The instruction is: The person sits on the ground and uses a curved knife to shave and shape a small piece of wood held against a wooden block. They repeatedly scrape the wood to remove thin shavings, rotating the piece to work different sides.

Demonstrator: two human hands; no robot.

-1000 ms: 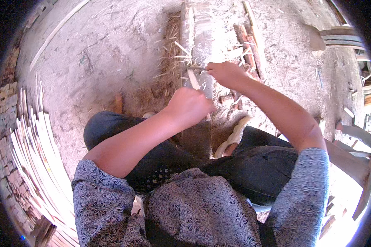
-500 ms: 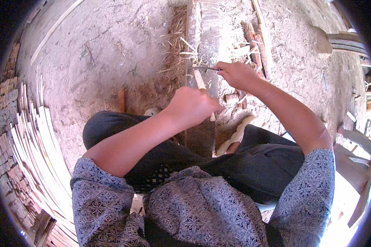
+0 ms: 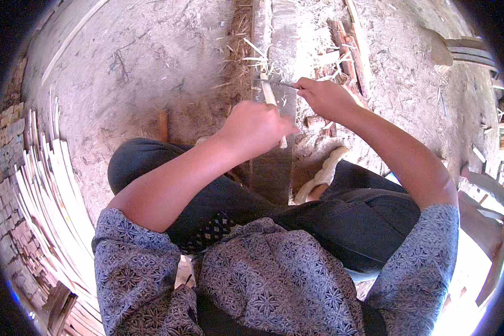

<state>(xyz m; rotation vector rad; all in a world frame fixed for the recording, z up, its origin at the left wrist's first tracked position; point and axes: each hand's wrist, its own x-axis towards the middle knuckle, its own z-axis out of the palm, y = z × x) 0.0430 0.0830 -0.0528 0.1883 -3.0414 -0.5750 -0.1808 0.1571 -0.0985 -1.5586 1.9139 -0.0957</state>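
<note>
My left hand [image 3: 257,126] is closed around a narrow pale wooden strip [image 3: 269,94], whose near end pokes out below my fist. The strip points away from me over a long dark plank [image 3: 272,173]. In my closed right hand [image 3: 326,99] is the handle of a knife [image 3: 279,83], its thin dark blade reaching leftward across the strip close to its far end. My fingers hide most of the handle. Curled wood shavings [image 3: 256,53] lie on the plank just beyond the blade.
Reddish wood pieces [image 3: 346,56] and more shavings lie right of the plank. Long pale strips [image 3: 53,196] are piled at the left, beside stacked small blocks [image 3: 8,140]. A wooden bench-like piece [image 3: 470,53] stands at the far right. My legs straddle the plank.
Both hands have shifted slightly away from me, with the strip and the knife. The blade still crosses the strip near its far end.
</note>
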